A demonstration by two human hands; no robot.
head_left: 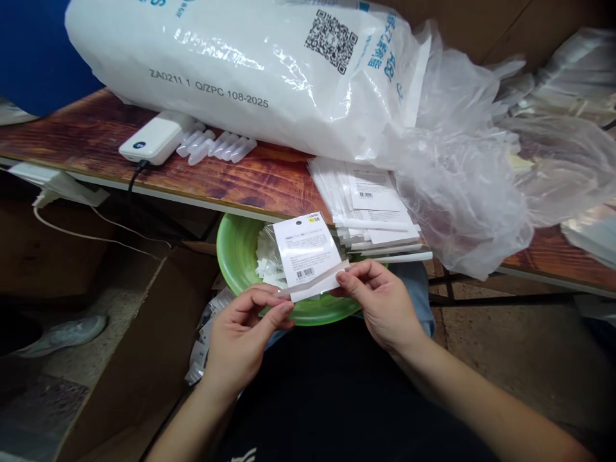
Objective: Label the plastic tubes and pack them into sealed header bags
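Between my two hands is a clear plastic packet with a white printed card [308, 247] in it, barcode near its lower edge. My left hand [245, 327] pinches the packet's lower left corner between thumb and fingers. At its lower right corner, my right hand [385, 301] is closed on it the same way. A strip along the lower edge looks like the bag's folded flap. Under the packet sits a green plastic basin [226, 253] holding small white pieces, partly hidden. Close to my right hand, a stack of similar packets [375, 192] lies at the table edge.
A big white printed sack [216, 70] fills the table's back, with crumpled clear plastic [471, 186] at its right. A white power bank [156, 138] with a cable lies beside several translucent caps [216, 146]. A cardboard box [120, 353] with packets stands at lower left.
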